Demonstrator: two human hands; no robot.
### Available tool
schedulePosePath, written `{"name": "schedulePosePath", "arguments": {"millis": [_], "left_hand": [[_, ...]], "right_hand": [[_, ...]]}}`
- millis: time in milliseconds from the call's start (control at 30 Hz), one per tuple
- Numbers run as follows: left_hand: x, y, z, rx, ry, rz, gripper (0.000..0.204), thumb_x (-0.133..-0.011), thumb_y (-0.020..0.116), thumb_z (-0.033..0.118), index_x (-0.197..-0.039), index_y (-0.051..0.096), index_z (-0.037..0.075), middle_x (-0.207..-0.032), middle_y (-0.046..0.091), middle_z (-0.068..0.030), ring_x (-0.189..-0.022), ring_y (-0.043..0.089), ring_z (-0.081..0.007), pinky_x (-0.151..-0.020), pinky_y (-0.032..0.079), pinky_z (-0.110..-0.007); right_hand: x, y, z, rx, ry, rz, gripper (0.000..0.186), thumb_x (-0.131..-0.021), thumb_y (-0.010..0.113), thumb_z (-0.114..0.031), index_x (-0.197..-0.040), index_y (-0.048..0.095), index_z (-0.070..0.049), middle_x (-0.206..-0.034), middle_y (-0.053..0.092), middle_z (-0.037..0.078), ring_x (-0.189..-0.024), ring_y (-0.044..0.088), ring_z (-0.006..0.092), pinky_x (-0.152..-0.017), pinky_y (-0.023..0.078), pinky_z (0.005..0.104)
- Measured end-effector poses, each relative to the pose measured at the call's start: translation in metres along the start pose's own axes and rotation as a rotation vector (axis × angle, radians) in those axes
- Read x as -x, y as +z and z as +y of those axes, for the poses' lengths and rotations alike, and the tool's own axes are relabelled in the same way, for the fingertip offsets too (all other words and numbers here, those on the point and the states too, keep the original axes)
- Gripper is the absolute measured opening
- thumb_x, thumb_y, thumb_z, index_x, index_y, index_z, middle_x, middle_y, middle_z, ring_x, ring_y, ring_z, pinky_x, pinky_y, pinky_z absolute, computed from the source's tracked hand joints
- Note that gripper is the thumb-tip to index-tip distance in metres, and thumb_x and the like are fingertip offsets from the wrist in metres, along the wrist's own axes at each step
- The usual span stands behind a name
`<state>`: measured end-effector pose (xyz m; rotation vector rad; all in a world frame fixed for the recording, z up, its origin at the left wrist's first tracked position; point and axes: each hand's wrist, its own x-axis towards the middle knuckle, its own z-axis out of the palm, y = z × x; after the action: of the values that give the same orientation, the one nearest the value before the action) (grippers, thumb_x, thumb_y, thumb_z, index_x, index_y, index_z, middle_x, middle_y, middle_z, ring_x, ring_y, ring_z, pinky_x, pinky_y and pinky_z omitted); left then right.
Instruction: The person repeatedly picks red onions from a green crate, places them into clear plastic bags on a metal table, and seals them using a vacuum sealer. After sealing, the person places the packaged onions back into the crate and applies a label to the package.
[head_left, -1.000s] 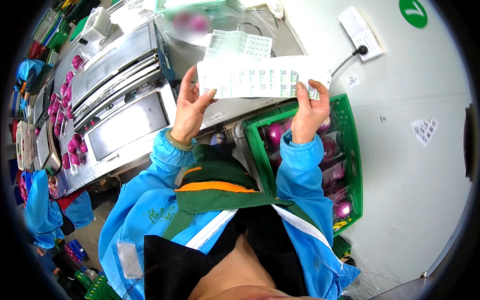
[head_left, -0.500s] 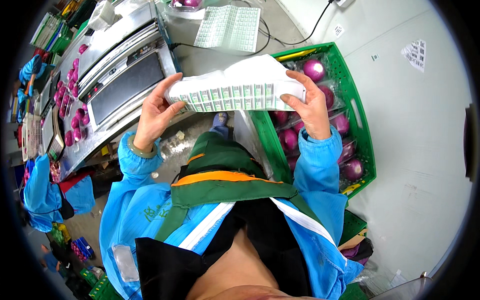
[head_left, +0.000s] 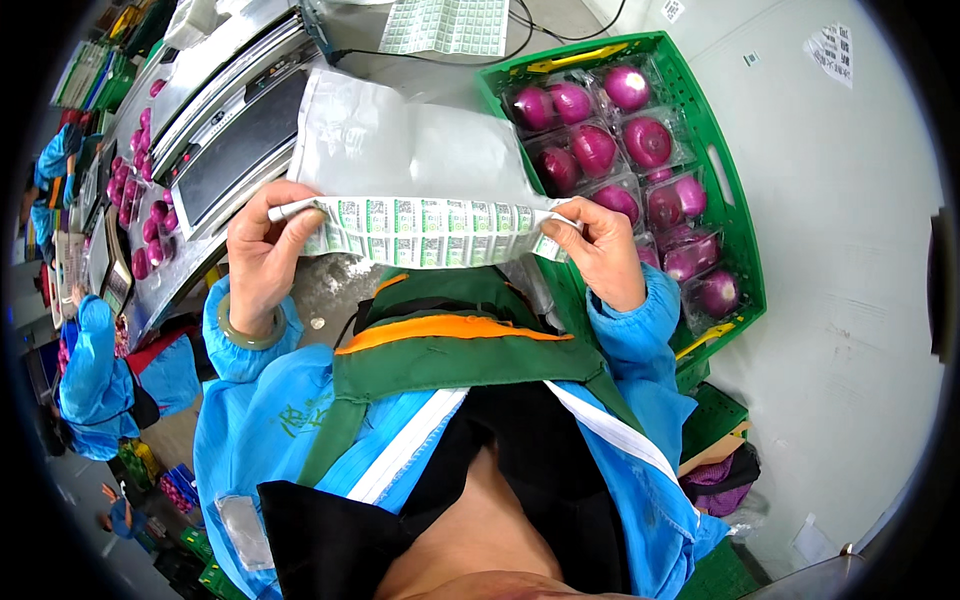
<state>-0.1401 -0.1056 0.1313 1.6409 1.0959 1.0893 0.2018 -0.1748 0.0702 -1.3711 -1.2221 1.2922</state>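
A sheet of small green-and-white labels [head_left: 430,232] is stretched between my two hands, in front of my green apron. Its pale backing [head_left: 410,140] rises behind the printed strip, bent over along the upper edge of the labels. My left hand [head_left: 268,240] pinches the left end between thumb and fingers. At the right end, my right hand [head_left: 603,248] grips the sheet's corner the same way. The fingertips behind the sheet are partly hidden.
To the right stands a green crate [head_left: 738,215] of clear-packed purple onions [head_left: 647,142]. Another label sheet [head_left: 447,25] lies at the far side near a black cable. A flat machine with a dark panel [head_left: 245,140] is at left. Co-workers in blue stand beyond loose onions.
Both hands have come down toward me, the left also moving left. The sheet has swung so much more of its pale backing shows. The view has shifted slightly.
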Motion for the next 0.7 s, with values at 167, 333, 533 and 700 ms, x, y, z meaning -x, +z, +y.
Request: {"name": "schedulePosePath", "arguments": {"millis": [167, 333, 533, 700], "left_hand": [[-0.010, 0.003, -0.012, -0.229, 0.016, -0.047, 0.008, -0.087, 0.066, 0.002, -0.094, 0.066, 0.000, -0.081, 0.065, -0.0032, -0.067, 0.057, -0.0050, -0.055, 0.047, -0.018], [-0.024, 0.016, -0.015, -0.275, -0.028, -0.094, 0.007, -0.088, 0.066, 0.004, -0.093, 0.066, 0.000, -0.078, 0.063, -0.0021, -0.061, 0.055, -0.0040, -0.049, 0.044, -0.017], [-0.046, 0.022, -0.035, -0.123, -0.138, -0.182, 0.007, -0.089, 0.066, 0.007, -0.092, 0.065, 0.001, -0.076, 0.063, -0.0002, -0.060, 0.054, -0.0027, -0.049, 0.043, -0.017], [-0.066, 0.027, -0.062, -0.024, -0.356, -0.189, 0.012, -0.090, 0.066, 0.013, -0.095, 0.065, 0.002, -0.075, 0.064, 0.0006, -0.061, 0.056, -0.0025, -0.049, 0.044, -0.017]], "right_hand": [[0.016, -0.012, -0.008, 0.146, -0.023, -0.017, 0.015, -0.085, 0.070, -0.012, -0.086, 0.067, 0.002, -0.069, 0.058, 0.003, -0.062, 0.049, 0.0071, -0.055, 0.039, 0.0248], [-0.008, -0.015, -0.019, 0.546, -0.404, 0.053, 0.025, -0.081, 0.071, -0.014, -0.101, 0.066, -0.001, -0.097, 0.063, 0.015, -0.092, 0.061, 0.0352, -0.081, 0.048, 0.0406], [-0.036, 0.003, -0.002, 0.103, -0.072, -0.010, 0.018, -0.081, 0.070, -0.006, -0.097, 0.067, 0.000, -0.089, 0.062, 0.012, -0.078, 0.063, 0.0273, -0.069, 0.050, 0.0347], [-0.053, 0.007, 0.000, 0.316, -0.222, 0.147, 0.015, -0.076, 0.072, -0.003, -0.090, 0.069, -0.004, -0.085, 0.061, 0.009, -0.077, 0.060, 0.0248, -0.068, 0.048, 0.0351]]}}
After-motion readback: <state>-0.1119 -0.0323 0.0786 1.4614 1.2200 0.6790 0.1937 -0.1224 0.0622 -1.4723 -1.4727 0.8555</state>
